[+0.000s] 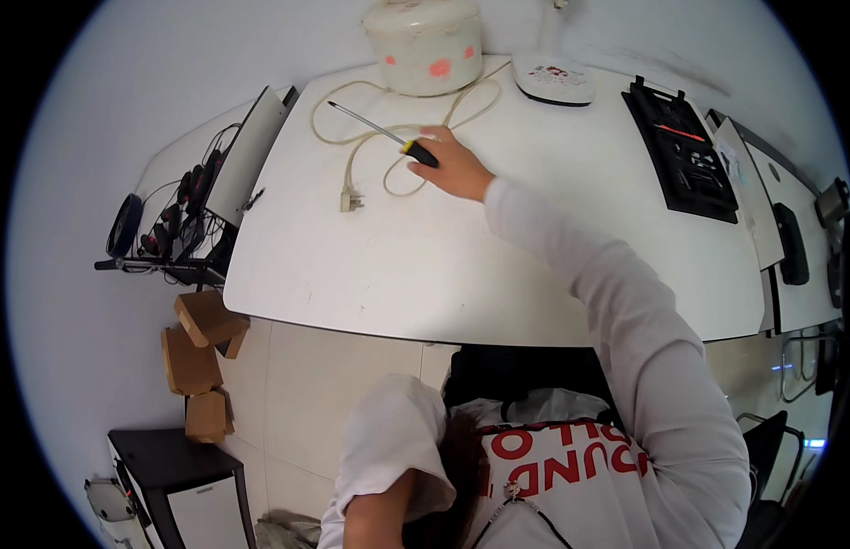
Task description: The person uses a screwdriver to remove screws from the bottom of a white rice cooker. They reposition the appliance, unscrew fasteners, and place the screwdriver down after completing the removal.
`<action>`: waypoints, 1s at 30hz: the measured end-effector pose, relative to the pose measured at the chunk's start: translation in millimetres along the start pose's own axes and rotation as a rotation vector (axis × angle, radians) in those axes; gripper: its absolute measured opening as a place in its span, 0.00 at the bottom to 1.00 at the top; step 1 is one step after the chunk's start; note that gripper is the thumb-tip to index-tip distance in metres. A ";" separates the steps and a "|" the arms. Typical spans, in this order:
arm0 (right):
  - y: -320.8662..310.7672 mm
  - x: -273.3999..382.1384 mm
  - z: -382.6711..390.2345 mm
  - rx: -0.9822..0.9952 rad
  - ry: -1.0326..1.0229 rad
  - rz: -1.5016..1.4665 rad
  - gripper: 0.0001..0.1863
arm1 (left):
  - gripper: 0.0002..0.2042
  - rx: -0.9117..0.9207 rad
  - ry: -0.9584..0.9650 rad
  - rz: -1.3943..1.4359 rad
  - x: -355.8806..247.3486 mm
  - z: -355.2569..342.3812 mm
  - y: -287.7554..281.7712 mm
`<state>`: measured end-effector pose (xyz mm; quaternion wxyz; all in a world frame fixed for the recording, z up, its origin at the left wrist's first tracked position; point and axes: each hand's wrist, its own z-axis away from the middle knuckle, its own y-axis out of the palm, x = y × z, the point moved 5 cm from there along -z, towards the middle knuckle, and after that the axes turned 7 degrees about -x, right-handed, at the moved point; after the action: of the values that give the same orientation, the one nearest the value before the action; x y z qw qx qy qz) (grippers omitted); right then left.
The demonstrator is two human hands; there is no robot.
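My right hand [459, 166] reaches over the white table and grips a screwdriver [423, 154] by its black and yellow handle. Its long metal shaft points to the far left, above a loosely looped cream power cord [350, 163]. The cord's plug [351, 200] lies on the table to the left of the hand. At the far edge stands a cream round lidded pot [423, 50] with pink-red flower marks, beside the cord. My left forearm runs out through the lower edge, so the left hand is out of sight.
A white-based device [553, 80] stands at the back. An open black tool case [685, 151] lies on the right. Headsets with tangled cables [182, 206] sit beyond the table's left edge. Cardboard boxes [192, 359] and a dark cabinet [175, 456] stand at the lower left.
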<state>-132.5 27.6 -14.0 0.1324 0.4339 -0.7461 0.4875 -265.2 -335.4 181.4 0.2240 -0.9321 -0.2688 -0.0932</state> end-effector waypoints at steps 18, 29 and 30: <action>2.3 29.6 33.1 0.419 0.303 -0.471 0.15 | 0.15 -0.233 0.015 0.019 -11.7 -8.0 15.0; -155.4 88.2 155.0 0.372 0.455 -0.524 0.09 | 0.15 -0.395 0.078 0.066 6.1 2.0 27.2; -165.2 91.1 157.6 0.292 0.459 -0.522 0.09 | 0.15 -0.378 0.054 0.051 8.5 -8.1 29.0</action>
<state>-22.3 -176.9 66.6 0.3529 0.5032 -0.4839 0.6230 -242.8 -357.2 180.4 0.0545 -0.9613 -0.2168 -0.1611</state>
